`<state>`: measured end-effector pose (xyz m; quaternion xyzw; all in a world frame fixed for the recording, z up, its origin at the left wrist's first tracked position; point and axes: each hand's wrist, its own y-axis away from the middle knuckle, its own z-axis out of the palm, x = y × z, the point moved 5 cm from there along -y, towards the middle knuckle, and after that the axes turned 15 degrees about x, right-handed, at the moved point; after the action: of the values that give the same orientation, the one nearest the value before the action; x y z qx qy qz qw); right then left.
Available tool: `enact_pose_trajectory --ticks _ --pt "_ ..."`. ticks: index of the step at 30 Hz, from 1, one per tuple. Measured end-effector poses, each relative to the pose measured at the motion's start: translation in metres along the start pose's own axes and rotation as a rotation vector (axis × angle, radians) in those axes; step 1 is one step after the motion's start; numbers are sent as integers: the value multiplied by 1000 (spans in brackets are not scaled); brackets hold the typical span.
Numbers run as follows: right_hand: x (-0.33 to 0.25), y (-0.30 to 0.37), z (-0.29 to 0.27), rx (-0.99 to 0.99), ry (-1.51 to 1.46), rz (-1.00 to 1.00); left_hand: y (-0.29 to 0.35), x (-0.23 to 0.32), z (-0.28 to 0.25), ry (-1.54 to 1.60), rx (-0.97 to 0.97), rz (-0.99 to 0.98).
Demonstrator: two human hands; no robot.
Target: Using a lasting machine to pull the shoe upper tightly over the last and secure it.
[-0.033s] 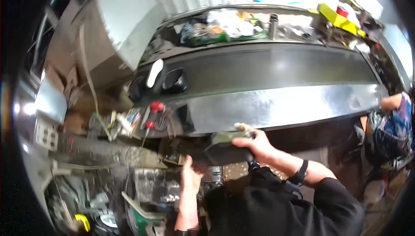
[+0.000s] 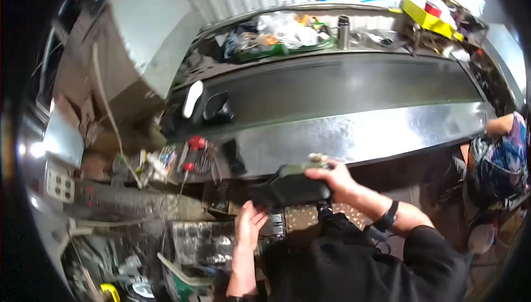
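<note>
My right hand (image 2: 338, 182) is closed round the right end of a dark green and black shoe-shaped piece (image 2: 296, 187), thumb on its near face. A small pale object (image 2: 317, 158) shows at the fingertips; I cannot make out what it is. The piece is held in the air in front of the bench edge. My left hand (image 2: 249, 227) is just below its left end, palm turned inward, fingers apart and nothing in them. Whether the left fingertips touch the piece is hard to tell.
Beyond lies a long dark belt (image 2: 354, 83) with a shiny metal ledge (image 2: 359, 133). A white sole (image 2: 193, 99) and a black shoe part (image 2: 218, 107) rest at its left. Red-handled tools (image 2: 196, 143) and a phone-like black slab (image 2: 233, 156) lie nearer. Another person's arm (image 2: 499, 124) is at right.
The view has shifted slightly. The dark piece has tilted and moved a little right with my right hand. My left hand's fingers now show more spread below it.
</note>
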<state>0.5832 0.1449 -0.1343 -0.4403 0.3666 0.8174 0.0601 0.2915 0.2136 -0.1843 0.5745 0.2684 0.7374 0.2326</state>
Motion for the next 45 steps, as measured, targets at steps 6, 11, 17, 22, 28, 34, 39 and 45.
enact_pose_trajectory --ticks 6,11,17,22,28,34,39,45 --pt "-119 -198 -241 181 -376 -144 -33 -15 36 -241 23 184" --pt "-205 -299 -392 953 -698 -429 -44 -28 18 -328 229 125" --pt "-138 -337 -230 604 82 -807 -45 -31 9 -338 376 57" --pt "12 -235 -16 -463 1234 -885 -94 0 45 -510 272 146" --pt "31 -185 -38 -521 1030 -1066 -195 81 128 -467 211 320" --pt "10 -202 -142 257 654 -430 -305 177 192 -806 243 912" --pt "3 -201 -150 491 323 -281 -383 228 210 -1522 275 972" --pt "-6 -183 -74 368 114 -40 -340 192 313 -831 -915 502"
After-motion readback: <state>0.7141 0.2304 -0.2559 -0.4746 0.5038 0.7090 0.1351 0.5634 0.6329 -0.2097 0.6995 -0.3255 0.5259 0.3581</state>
